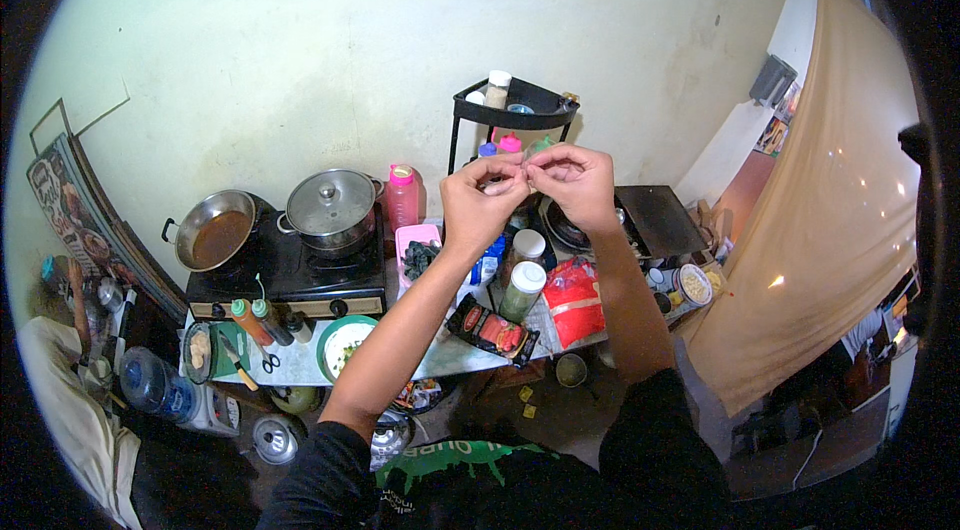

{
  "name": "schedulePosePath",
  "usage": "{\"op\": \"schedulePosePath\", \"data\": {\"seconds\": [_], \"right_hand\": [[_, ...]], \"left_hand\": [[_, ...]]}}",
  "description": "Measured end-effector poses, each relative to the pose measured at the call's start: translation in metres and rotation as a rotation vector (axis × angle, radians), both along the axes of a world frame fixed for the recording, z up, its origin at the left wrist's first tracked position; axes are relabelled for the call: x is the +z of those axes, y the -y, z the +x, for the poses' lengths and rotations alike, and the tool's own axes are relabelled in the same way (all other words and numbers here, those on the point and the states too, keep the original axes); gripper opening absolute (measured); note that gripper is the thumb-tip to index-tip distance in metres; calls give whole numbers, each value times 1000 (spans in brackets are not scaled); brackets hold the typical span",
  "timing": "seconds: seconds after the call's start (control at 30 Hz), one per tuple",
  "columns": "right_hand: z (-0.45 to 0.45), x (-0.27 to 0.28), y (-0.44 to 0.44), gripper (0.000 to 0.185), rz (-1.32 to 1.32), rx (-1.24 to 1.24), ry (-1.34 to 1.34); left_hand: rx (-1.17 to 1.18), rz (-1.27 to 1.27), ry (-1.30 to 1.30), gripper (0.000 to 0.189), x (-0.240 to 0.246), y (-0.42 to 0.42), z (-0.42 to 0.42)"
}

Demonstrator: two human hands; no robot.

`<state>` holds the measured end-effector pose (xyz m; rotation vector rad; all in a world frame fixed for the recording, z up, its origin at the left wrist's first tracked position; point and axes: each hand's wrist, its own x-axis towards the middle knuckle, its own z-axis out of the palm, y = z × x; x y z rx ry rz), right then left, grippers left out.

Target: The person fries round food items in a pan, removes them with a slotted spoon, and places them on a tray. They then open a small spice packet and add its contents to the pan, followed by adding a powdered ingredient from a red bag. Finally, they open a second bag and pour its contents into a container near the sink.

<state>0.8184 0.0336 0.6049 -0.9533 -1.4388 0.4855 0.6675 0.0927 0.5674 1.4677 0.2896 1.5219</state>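
Note:
My left hand [486, 201] and my right hand [576, 181] are raised over the counter, fingertips meeting. Something thin and clear seems pinched between them, too small to tell what. Behind them stands a black corner rack [517, 117] with bottles. Below lie a blue packet [487, 261], a jar with a white lid [523, 292], a black and red food packet [491, 331] and a red plastic bag [574, 301]. A pink container [409, 237] with dark contents is left of my left forearm.
A black gas stove [289, 282] on the left bears a pan of brown sauce [219, 233] and a lidded steel pot [330, 211]. Nearer are a knife [240, 363], scissors [270, 361], squeeze bottles [251, 321] and a green-rimmed plate [327, 346]. Another person's arm [78, 301] shows far left.

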Motion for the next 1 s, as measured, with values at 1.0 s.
{"op": "schedulePosePath", "data": {"seconds": [1.0], "right_hand": [[175, -13, -229, 15, -58, -463, 840]], "left_hand": [[-62, -338, 24, 23, -22, -133, 42]]}}
